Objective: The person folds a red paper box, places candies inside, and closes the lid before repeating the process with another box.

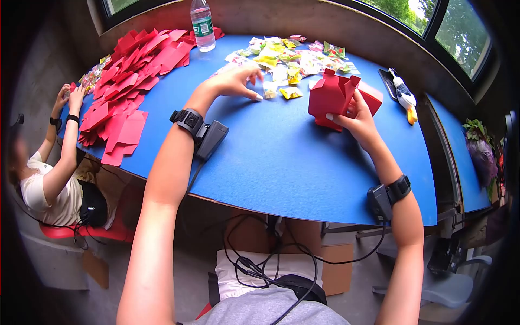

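- While the left hand [238, 81] hovered toward 11 o'clock at the near fringe of the wrapped candies [292, 59], its fingers were parted and slightly curled, the thumb tip close to one wrapper; whether it touched could not be told.
- The right hand [355, 116] gripped the red box [327, 97] toward 1 o'clock, thumb against the near side and fingers at the right side, with the box's flaps standing open at its top. Another red form showed behind those fingers; whether it belonged to the same box was unclear.
- The candies spread around 12 o'clock, between the hands and the table's far edge.
- The red cardboard pile [127, 70] sprawled from 10 to 11 o'clock, its lowest sheets near the table's left edge.
- The water bottle [203, 27] stood upright at 11 o'clock, just beside the pile, near the far edge.
- A blue-and-white object [405, 96] with a yellow tip lay at 2 o'clock, near the right edge.
- Between the forearms, the blue table [271, 157] offered a broad open stretch down to its curved edge at 6 o'clock.
- Beyond the edge at 9 o'clock, a seated co-worker [59, 179] raised both hands near the pile.
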Motion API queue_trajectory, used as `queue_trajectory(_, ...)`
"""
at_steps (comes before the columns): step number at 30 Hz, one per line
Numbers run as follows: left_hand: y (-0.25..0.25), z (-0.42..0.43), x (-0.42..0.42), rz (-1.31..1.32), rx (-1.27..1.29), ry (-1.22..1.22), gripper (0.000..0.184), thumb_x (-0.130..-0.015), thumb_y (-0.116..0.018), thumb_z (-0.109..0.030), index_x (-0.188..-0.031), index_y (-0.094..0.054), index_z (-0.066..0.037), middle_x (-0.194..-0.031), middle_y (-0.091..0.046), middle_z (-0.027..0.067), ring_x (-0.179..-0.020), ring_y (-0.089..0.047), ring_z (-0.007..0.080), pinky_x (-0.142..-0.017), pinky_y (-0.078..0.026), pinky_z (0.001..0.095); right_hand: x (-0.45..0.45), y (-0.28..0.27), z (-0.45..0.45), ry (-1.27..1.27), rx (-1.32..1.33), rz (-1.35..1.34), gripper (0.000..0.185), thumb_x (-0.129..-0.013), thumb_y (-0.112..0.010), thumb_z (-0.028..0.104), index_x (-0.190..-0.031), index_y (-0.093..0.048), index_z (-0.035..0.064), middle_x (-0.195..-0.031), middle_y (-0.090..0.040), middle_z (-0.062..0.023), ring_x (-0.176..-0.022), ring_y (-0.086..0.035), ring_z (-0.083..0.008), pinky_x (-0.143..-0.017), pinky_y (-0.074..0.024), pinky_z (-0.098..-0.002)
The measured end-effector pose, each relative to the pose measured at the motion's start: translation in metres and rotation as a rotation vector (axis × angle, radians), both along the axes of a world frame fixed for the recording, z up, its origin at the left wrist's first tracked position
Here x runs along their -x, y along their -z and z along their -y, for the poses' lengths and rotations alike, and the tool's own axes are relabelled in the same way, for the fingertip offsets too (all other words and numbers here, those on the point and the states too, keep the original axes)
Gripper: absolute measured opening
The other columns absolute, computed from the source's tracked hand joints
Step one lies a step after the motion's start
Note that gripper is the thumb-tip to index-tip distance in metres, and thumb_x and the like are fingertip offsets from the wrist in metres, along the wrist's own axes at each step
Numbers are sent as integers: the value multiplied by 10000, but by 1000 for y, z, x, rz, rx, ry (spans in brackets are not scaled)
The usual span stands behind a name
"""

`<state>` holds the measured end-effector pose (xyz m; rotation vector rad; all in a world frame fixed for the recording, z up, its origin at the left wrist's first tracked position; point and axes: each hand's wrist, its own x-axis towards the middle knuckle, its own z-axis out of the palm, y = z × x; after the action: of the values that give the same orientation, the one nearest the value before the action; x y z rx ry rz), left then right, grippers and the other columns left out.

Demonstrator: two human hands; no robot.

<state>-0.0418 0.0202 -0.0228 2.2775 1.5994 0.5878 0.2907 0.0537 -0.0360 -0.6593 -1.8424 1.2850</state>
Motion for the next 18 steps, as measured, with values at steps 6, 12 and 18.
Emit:
queue_trajectory(6,4,-8,-12,2,17,63,421,-715,-741,-242,-1099,-600,-141,-935,-564,24,-674,-453,101,-667,-432,262,0,1,1,23,-54,95,693,-682,-763,96,-1268,-397,46,-1134,-567,-85,-1048,-559,-181,-896,-469,-328)
queue_trajectory(12,4,-10,-17,182,-45,136,183,-726,-676,-27,-907,-680,-56,-975,-622,65,-811,-586,131,-733,-496,267,1,0,4,25,-86,42,638,-699,-744,85,-1234,-398,51,-1128,-567,-98,-1048,-557,-180,-891,-469,-325)
queue_trajectory(18,-1,-5,-32,442,96,184,127,-697,-605,127,-737,-683,34,-1015,-649,130,-852,-653,160,-784,-529,267,1,0,4,42,-125,60,621,-698,-744,86,-1213,-398,49,-1122,-567,-110,-1045,-560,-193,-879,-468,-313)
